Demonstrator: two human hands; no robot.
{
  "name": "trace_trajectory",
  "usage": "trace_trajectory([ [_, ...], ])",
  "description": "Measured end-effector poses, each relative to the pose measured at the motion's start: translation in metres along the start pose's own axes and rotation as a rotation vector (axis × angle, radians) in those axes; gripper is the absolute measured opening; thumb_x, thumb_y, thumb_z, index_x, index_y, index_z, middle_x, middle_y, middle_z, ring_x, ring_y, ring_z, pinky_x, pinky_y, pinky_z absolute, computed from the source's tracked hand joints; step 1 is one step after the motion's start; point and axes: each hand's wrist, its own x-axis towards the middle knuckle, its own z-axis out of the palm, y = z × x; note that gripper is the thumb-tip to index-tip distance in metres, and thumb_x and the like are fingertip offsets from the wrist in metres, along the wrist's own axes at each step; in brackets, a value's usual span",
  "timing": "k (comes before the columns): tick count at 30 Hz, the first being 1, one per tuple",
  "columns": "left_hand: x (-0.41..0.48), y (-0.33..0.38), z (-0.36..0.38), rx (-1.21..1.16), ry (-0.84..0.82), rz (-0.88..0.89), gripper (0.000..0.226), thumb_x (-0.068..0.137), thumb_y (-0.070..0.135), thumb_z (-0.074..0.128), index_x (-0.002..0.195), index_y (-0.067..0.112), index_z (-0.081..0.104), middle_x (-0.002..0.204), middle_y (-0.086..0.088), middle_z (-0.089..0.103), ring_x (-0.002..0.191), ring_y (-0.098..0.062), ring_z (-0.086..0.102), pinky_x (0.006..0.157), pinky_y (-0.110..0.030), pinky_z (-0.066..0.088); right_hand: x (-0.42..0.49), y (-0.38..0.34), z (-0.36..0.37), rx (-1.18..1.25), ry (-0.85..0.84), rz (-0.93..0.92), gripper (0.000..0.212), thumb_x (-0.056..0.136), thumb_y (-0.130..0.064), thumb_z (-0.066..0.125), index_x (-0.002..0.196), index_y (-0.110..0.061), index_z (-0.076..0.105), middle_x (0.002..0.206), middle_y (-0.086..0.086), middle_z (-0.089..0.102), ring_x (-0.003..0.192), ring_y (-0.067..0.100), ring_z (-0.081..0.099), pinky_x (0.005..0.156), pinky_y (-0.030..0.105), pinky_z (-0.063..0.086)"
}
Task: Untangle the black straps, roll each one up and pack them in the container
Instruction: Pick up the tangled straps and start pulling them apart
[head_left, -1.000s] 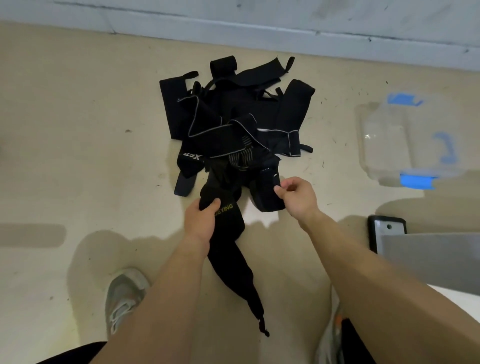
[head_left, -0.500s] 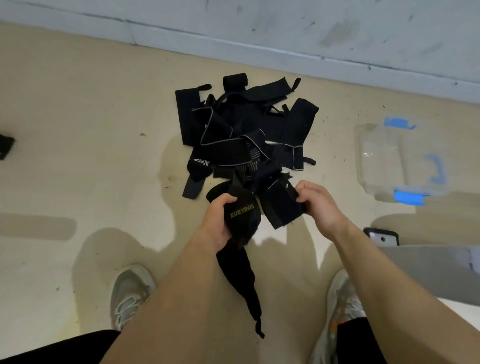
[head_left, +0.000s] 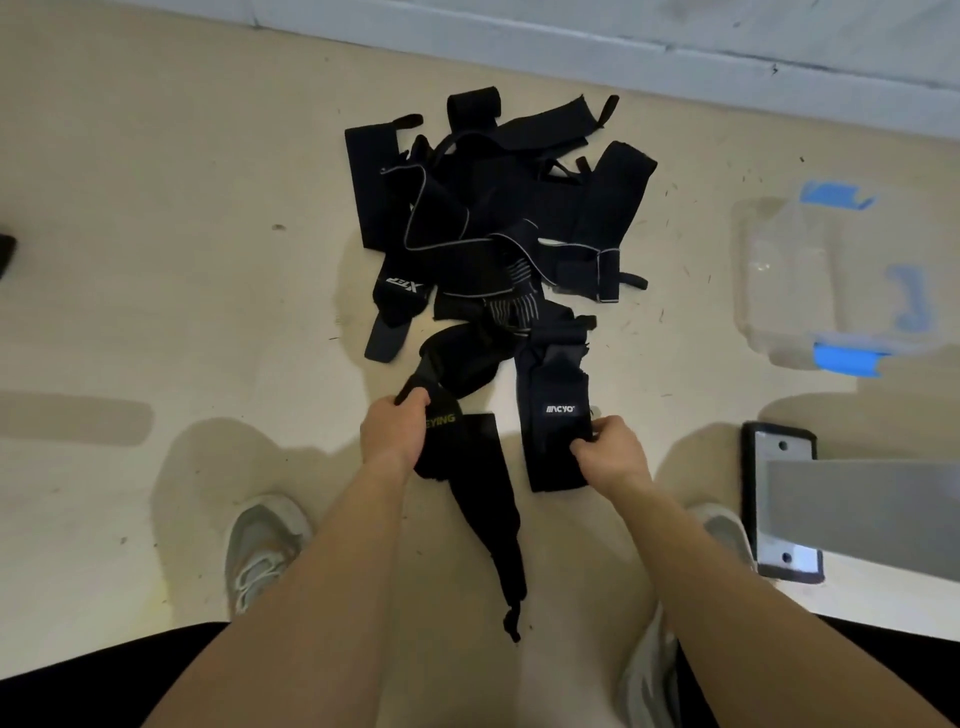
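A tangled pile of black straps (head_left: 498, 218) lies on the beige floor ahead of me. My left hand (head_left: 395, 428) grips a black strap with yellow lettering (head_left: 478, 483), whose tail trails back between my feet. My right hand (head_left: 608, 449) pinches the near end of a wider strap with a white logo (head_left: 556, 410), which stretches flat toward the pile. Both held straps still run into the heap. A clear plastic container with blue latches (head_left: 826, 286) sits on the floor to the right, apart from the pile.
A grey wall base (head_left: 623, 36) runs along the far side. A metal furniture leg with a black foot plate (head_left: 784, 499) stands at my right. My grey shoes (head_left: 265, 545) are planted on either side of the hanging strap. A dark object (head_left: 5, 254) pokes in at the left edge.
Both hands have pulled back toward me and drawn their straps out of the pile. The logo strap now lies stretched flat instead of bunched. The view has tilted down.
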Motion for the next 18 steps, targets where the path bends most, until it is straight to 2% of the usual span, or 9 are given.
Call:
trace_trajectory([
  [1, 0.002, -0.002, -0.001, 0.079, 0.027, 0.056, 0.030, 0.095, 0.035, 0.057, 0.101, 0.006, 0.065, 0.106, -0.011, 0.065, 0.091, -0.026, 0.063, 0.064, -0.031, 0.044, 0.000, -0.004, 0.001, -0.041, 0.063, -0.014, 0.044, 0.091, -0.018, 0.060, 0.133, -0.008, 0.050, 0.130, 0.013, 0.053, 0.111, 0.033, 0.056, 0.091, 0.040, 0.048],
  [3, 0.006, -0.001, -0.003, 0.346, 0.088, 0.252, 0.033, 0.095, 0.036, 0.058, 0.103, 0.006, 0.066, 0.128, -0.005, 0.055, 0.108, -0.027, 0.059, 0.077, -0.034, 0.048, 0.001, -0.015, 0.003, -0.122, 0.193, -0.094, 0.048, 0.090, -0.018, 0.062, 0.136, -0.010, 0.048, 0.136, 0.013, 0.046, 0.123, 0.036, 0.049, 0.097, 0.044, 0.047],
  [5, 0.007, 0.007, -0.003, 0.578, 0.093, 0.464, 0.031, 0.094, 0.036, 0.060, 0.109, 0.010, 0.067, 0.147, 0.004, 0.041, 0.130, -0.026, 0.042, 0.090, -0.037, 0.045, 0.004, -0.028, 0.007, -0.145, 0.243, -0.226, 0.044, 0.090, -0.018, 0.062, 0.132, -0.013, 0.052, 0.133, 0.011, 0.050, 0.122, 0.033, 0.048, 0.097, 0.043, 0.046],
  [7, 0.009, 0.021, 0.001, 0.621, 0.017, 0.554, 0.027, 0.092, 0.035, 0.063, 0.111, 0.016, 0.068, 0.159, 0.009, 0.032, 0.144, -0.026, 0.025, 0.103, -0.042, 0.042, 0.007, -0.043, 0.012, -0.102, 0.161, -0.327, 0.041, 0.090, -0.019, 0.062, 0.131, -0.017, 0.057, 0.130, 0.008, 0.054, 0.121, 0.030, 0.053, 0.099, 0.040, 0.047],
  [10, 0.019, 0.036, 0.011, 0.503, -0.127, 0.511, 0.012, 0.091, 0.030, 0.066, 0.100, 0.021, 0.067, 0.165, 0.008, 0.027, 0.150, -0.026, 0.014, 0.116, -0.043, 0.028, 0.009, -0.059, 0.020, -0.272, 0.035, -0.459, 0.052, 0.096, -0.027, 0.058, 0.147, -0.025, 0.048, 0.149, 0.005, 0.042, 0.133, 0.031, 0.043, 0.107, 0.044, 0.044],
  [12, 0.028, 0.039, 0.017, 0.461, -0.160, 0.479, 0.016, 0.090, 0.028, 0.067, 0.104, 0.019, 0.070, 0.162, 0.004, 0.032, 0.148, -0.029, 0.020, 0.117, -0.042, 0.027, 0.014, -0.063, 0.024, -0.398, -0.056, -0.495, 0.062, 0.098, -0.028, 0.055, 0.156, -0.029, 0.035, 0.163, 0.002, 0.026, 0.142, 0.033, 0.033, 0.112, 0.045, 0.039],
  [15, 0.033, 0.039, 0.019, 0.391, -0.157, 0.423, 0.039, 0.091, 0.026, 0.068, 0.126, 0.009, 0.066, 0.138, 0.001, 0.040, 0.134, -0.026, 0.040, 0.109, -0.036, 0.038, 0.027, -0.058, 0.027, -0.437, -0.174, -0.475, 0.070, 0.097, -0.022, 0.053, 0.160, -0.031, 0.025, 0.170, -0.001, 0.010, 0.150, 0.033, 0.022, 0.118, 0.043, 0.029],
  [16, 0.032, 0.039, 0.019, 0.336, -0.168, 0.393, 0.037, 0.092, 0.024, 0.068, 0.126, 0.008, 0.065, 0.130, -0.001, 0.041, 0.124, -0.023, 0.048, 0.101, -0.031, 0.041, 0.032, -0.055, 0.027, -0.432, -0.196, -0.467, 0.071, 0.097, -0.021, 0.054, 0.161, -0.030, 0.024, 0.170, -0.003, 0.007, 0.151, 0.032, 0.020, 0.119, 0.042, 0.026],
  [18, 0.027, 0.038, 0.020, 0.221, -0.213, 0.368, 0.016, 0.093, 0.019, 0.067, 0.104, 0.008, 0.069, 0.112, -0.005, 0.055, 0.102, -0.022, 0.059, 0.081, -0.022, 0.046, 0.039, -0.050, 0.024, -0.429, -0.220, -0.470, 0.071, 0.096, -0.021, 0.054, 0.161, -0.029, 0.025, 0.171, -0.006, 0.006, 0.153, 0.029, 0.018, 0.121, 0.041, 0.024],
])
